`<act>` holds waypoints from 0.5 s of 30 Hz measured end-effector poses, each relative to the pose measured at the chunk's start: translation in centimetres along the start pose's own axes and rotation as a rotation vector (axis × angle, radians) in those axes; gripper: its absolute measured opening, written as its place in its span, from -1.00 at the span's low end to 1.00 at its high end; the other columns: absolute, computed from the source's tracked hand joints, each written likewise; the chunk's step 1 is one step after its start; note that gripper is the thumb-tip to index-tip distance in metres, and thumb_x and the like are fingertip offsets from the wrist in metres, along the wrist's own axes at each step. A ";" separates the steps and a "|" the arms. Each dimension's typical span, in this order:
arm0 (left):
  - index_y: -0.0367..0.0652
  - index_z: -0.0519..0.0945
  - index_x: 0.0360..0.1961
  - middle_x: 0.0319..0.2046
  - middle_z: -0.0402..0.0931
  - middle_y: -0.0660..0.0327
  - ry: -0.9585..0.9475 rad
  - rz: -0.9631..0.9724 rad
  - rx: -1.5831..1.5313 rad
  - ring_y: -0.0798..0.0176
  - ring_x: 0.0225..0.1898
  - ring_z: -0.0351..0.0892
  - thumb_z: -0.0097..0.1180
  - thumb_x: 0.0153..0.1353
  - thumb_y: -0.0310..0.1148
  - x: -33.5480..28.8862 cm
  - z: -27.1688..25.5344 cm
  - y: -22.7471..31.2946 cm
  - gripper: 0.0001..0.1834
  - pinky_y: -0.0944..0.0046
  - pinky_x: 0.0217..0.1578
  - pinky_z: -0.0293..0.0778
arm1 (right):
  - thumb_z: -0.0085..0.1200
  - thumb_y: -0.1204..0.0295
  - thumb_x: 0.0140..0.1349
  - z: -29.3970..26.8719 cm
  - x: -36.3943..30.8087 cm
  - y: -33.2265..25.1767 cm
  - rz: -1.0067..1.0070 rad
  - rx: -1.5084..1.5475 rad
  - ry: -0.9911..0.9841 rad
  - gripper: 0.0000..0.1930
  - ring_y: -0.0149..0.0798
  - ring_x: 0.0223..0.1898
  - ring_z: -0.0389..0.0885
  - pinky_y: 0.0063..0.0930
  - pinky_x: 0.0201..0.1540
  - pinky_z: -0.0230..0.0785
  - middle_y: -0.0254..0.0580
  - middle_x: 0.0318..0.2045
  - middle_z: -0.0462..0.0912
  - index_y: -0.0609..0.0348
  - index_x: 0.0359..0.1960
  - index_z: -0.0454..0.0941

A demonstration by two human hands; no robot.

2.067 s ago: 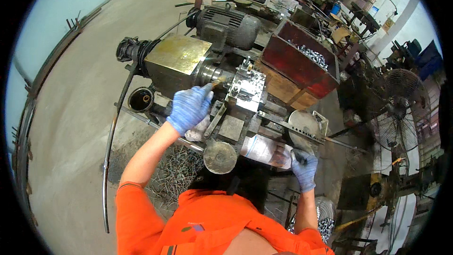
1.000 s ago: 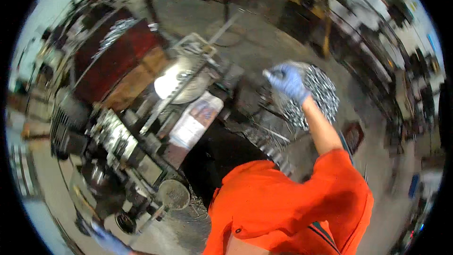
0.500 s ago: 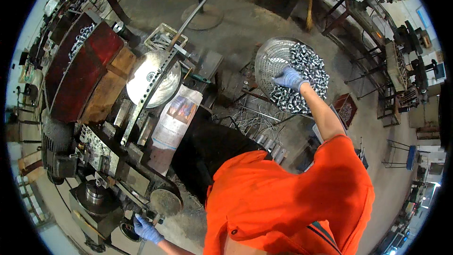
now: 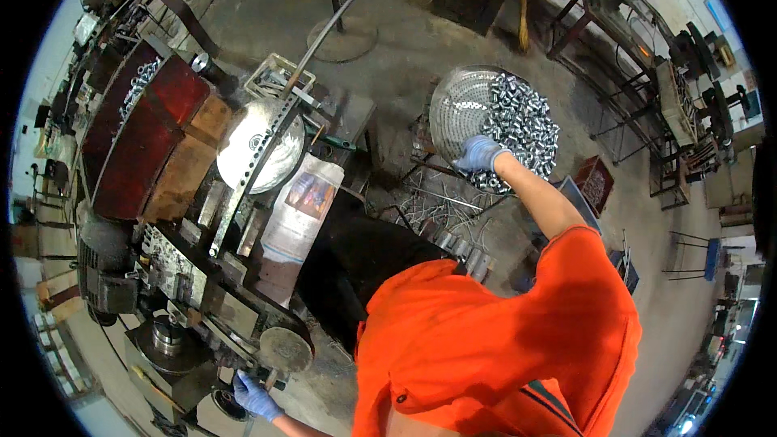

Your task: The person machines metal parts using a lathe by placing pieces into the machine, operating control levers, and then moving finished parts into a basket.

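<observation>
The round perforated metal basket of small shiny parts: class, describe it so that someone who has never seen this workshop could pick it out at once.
Start at the long machine on the picture's left, then cross the concrete floor to the upper right. There sits the round perforated metal basket, heaped on one side with small shiny metal sleeves, the blue-gloved right hand at its near rim. Unlike the solid silver disc on the machine, it is pierced with holes.

Metalworking workshop: lathe (image 4: 174, 291), steel parts (image 4: 522, 125)

metal sleeves (image 4: 522, 125) | shiny, short cylinders | heaped in round perforated basket (image 4: 457, 105)
</observation>
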State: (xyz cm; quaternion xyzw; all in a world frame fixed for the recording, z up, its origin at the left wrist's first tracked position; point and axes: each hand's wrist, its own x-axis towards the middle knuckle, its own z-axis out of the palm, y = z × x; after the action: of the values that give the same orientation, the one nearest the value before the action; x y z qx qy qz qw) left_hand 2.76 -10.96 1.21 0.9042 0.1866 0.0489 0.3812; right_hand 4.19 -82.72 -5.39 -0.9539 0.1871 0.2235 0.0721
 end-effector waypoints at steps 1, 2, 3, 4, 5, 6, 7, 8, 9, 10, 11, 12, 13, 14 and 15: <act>-0.36 0.58 -0.24 -0.51 0.57 0.23 -0.024 0.022 -0.021 0.44 -0.61 0.26 0.00 0.27 -0.20 0.1 -0.2 -0.5 -0.64 0.38 -0.60 0.19 | 0.10 -0.09 -0.08 -0.2 0.0 0.4 0.018 0.051 0.026 -0.44 0.07 -0.30 0.59 -0.22 -0.18 0.42 0.14 -0.38 0.61 0.28 -0.39 0.62; -0.36 0.58 -0.24 -0.49 0.58 0.22 -0.030 0.054 -0.010 0.44 -0.60 0.29 -0.01 0.27 -0.21 0.2 -0.2 -0.5 -0.65 0.38 -0.58 0.22 | 0.12 -0.07 -0.08 -0.7 -0.4 0.6 0.040 0.102 0.052 -0.45 0.07 -0.31 0.59 -0.23 -0.19 0.42 0.13 -0.39 0.61 0.28 -0.40 0.62; -0.36 0.58 -0.24 -0.47 0.59 0.21 -0.036 0.087 0.000 0.43 -0.58 0.32 -0.01 0.27 -0.22 0.4 -0.2 -0.4 -0.65 0.38 -0.56 0.25 | 0.14 -0.03 -0.06 0.1 0.1 1.6 0.010 0.144 0.113 -0.47 0.06 -0.35 0.60 -0.27 -0.22 0.44 0.15 -0.43 0.61 0.32 -0.40 0.61; -0.36 0.58 -0.24 -0.45 0.60 0.21 -0.042 0.120 0.009 0.42 -0.56 0.35 -0.01 0.28 -0.23 0.6 -0.2 -0.2 -0.66 0.38 -0.53 0.28 | 0.13 -0.03 -0.05 0.1 0.3 2.2 0.037 0.180 0.150 -0.47 0.05 -0.36 0.60 -0.28 -0.23 0.44 0.15 -0.44 0.61 0.31 -0.41 0.61; -0.38 0.57 -0.20 -0.41 0.60 0.18 -0.102 -0.013 -0.112 0.40 -0.48 0.44 -0.02 0.28 -0.25 0.4 -0.5 0.8 -0.66 0.35 -0.43 0.38 | 0.13 -0.03 -0.04 -0.2 0.4 2.3 0.059 0.218 0.184 -0.48 0.04 -0.38 0.60 -0.29 -0.24 0.44 0.14 -0.45 0.61 0.31 -0.41 0.62; -0.38 0.57 -0.23 -0.43 0.60 0.16 -0.031 0.094 -0.044 0.39 -0.50 0.43 -0.03 0.28 -0.23 0.4 -0.8 1.8 -0.65 0.35 -0.45 0.37 | 0.13 -0.03 -0.03 -0.9 0.3 1.9 0.078 0.254 0.218 -0.48 0.03 -0.39 0.61 -0.30 -0.24 0.45 0.13 -0.46 0.61 0.31 -0.41 0.62; -0.39 0.56 -0.26 -0.45 0.59 0.14 0.044 0.200 0.024 0.38 -0.52 0.42 -0.03 0.28 -0.22 0.3 -0.9 3.0 -0.64 0.35 -0.46 0.37 | 0.16 0.13 0.03 -1.6 0.2 1.2 0.043 0.266 0.304 -0.63 -0.03 -0.46 0.62 -0.33 -0.27 0.45 0.06 -0.53 0.63 0.27 -0.42 0.64; -0.39 0.56 -0.29 -0.47 0.58 0.12 0.126 0.296 0.096 0.36 -0.54 0.41 -0.04 0.28 -0.21 0.0 -1.4 4.0 -0.63 0.35 -0.47 0.37 | 0.15 0.13 0.04 -3.0 -0.3 -0.6 -0.010 0.419 0.298 -0.63 -0.04 -0.41 0.62 -0.33 -0.24 0.45 0.08 -0.48 0.63 0.27 -0.41 0.64; -0.40 0.55 -0.15 -0.33 0.60 0.15 0.001 0.103 -0.011 0.36 -0.39 0.48 -0.08 0.30 -0.21 0.4 -2.9 4.6 -0.60 0.32 -0.38 0.40 | 0.14 0.13 0.05 -4.8 -1.1 -3.0 -0.072 0.569 0.283 -0.62 -0.05 -0.37 0.63 -0.33 -0.22 0.44 0.09 -0.44 0.63 0.28 -0.40 0.63; -0.39 0.55 -0.15 -0.35 0.59 0.17 -0.009 0.241 0.123 0.35 -0.40 0.46 -0.10 0.30 -0.18 -0.1 -4.2 7.7 -0.58 0.34 -0.39 0.39 | 0.13 0.14 0.06 -6.5 -1.5 -6.0 -0.161 0.724 0.246 -0.62 -0.06 -0.33 0.63 -0.33 -0.20 0.44 0.10 -0.39 0.63 0.29 -0.39 0.63; -0.39 0.55 -0.15 -0.40 0.57 0.19 0.104 0.271 -0.047 0.35 -0.42 0.43 -0.10 0.30 -0.20 -1.3 -2.9 12.1 -0.59 0.36 -0.42 0.37 | 0.16 0.23 0.05 -8.2 -3.0 -9.4 -0.363 0.755 0.384 -0.70 -0.11 -0.28 0.62 -0.36 -0.18 0.44 0.07 -0.34 0.63 0.26 -0.38 0.64; -0.37 0.57 -0.16 -0.46 0.54 0.23 0.140 0.206 -0.257 0.40 -0.49 0.39 -0.09 0.29 -0.23 -1.6 -1.9 13.6 -0.62 0.40 -0.50 0.32 | 0.18 0.32 0.03 -9.6 -4.3 -13.2 -0.600 0.790 0.492 -0.77 -0.16 -0.23 0.62 -0.38 -0.17 0.45 0.04 -0.29 0.63 0.23 -0.37 0.65; -0.34 0.58 -0.18 -0.51 0.53 0.27 0.051 0.180 -0.405 0.48 -0.55 0.34 -0.05 0.26 -0.23 -2.2 -1.5 15.9 -0.65 0.45 -0.56 0.26 | 0.20 0.37 0.01 -10.9 -5.5 -16.9 -0.755 0.829 0.449 -0.79 -0.15 -0.19 0.60 -0.38 -0.14 0.44 0.02 -0.23 0.62 0.22 -0.35 0.64; -0.32 0.60 -0.23 -0.55 0.51 0.32 0.059 0.062 -0.520 0.55 -0.60 0.29 0.01 0.22 -0.24 -1.8 0.6 17.8 -0.67 0.50 -0.59 0.21 | 0.21 0.41 -0.02 -12.1 -6.9 -20.0 -0.892 0.861 0.406 -0.80 -0.14 -0.15 0.59 -0.37 -0.11 0.43 0.00 -0.17 0.60 0.21 -0.33 0.64; -0.32 0.61 -0.27 -0.54 0.51 0.33 -0.068 0.087 -0.523 0.54 -0.60 0.31 0.06 0.19 -0.25 -0.9 1.9 18.7 -0.69 0.49 -0.58 0.23 | 0.22 0.42 -0.03 -13.4 -8.7 -23.2 -0.978 0.903 0.337 -0.79 -0.13 -0.14 0.58 -0.38 -0.10 0.42 -0.01 -0.15 0.58 0.20 -0.32 0.64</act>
State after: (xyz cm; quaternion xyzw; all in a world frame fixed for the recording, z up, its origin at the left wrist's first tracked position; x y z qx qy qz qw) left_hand 7.96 -24.59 13.14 0.7833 0.1158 0.0815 0.6053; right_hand 11.31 -61.49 11.74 -0.8269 -0.1814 -0.0862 0.5252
